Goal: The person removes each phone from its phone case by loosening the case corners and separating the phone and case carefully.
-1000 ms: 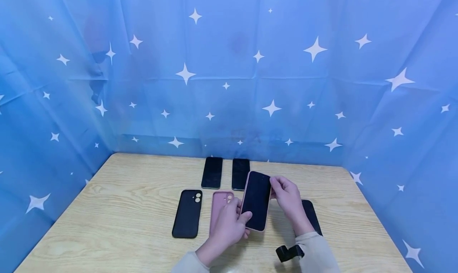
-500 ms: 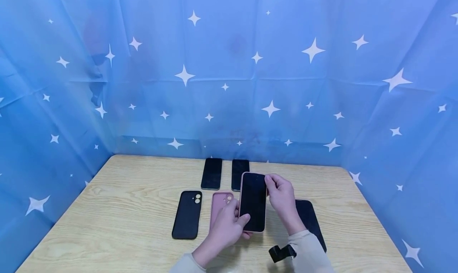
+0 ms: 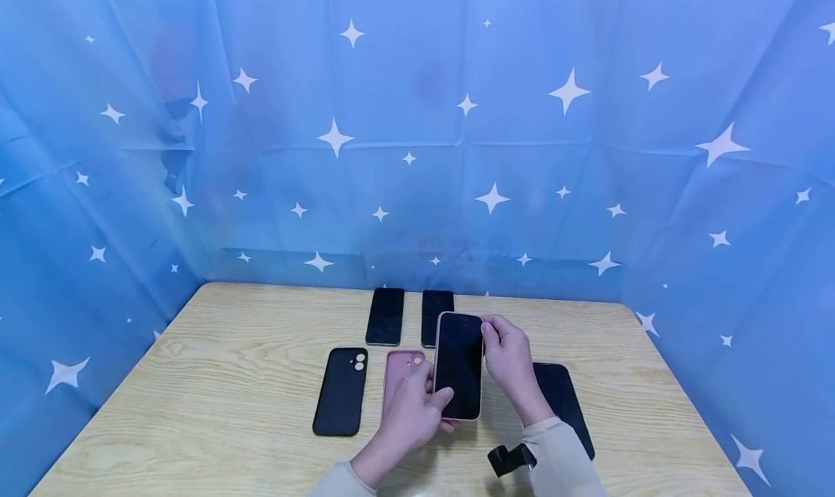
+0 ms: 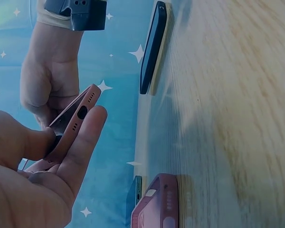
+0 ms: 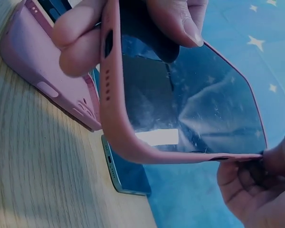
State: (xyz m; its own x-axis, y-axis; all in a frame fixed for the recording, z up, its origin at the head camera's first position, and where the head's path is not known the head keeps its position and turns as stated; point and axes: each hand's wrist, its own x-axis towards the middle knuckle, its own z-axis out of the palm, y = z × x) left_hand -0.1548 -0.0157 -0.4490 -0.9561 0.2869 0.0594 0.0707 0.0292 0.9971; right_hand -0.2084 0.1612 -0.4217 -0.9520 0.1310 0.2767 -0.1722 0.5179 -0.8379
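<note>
Phone (image 3: pixel 459 366) in pink case (image 5: pixel 115 114), held two-handed.
Lower end gripped by left hand (image 3: pixel 411 406), upper corner pinched by right hand (image 3: pixel 511 356), apparently for steadiness, screen up.

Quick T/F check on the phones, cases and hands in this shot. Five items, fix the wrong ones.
1. The left hand grips a phone in a pink case. True.
2. A black phone case lies on the wooden table, left of a second pink case in the head view. True.
3. The right hand rests flat on the table. False: it pinches the held phone near its upper right corner.
4. The held phone's screen faces down at the table. False: it faces the head camera.
5. Two dark-screened phones lie side by side near the table's far edge. True.
</note>
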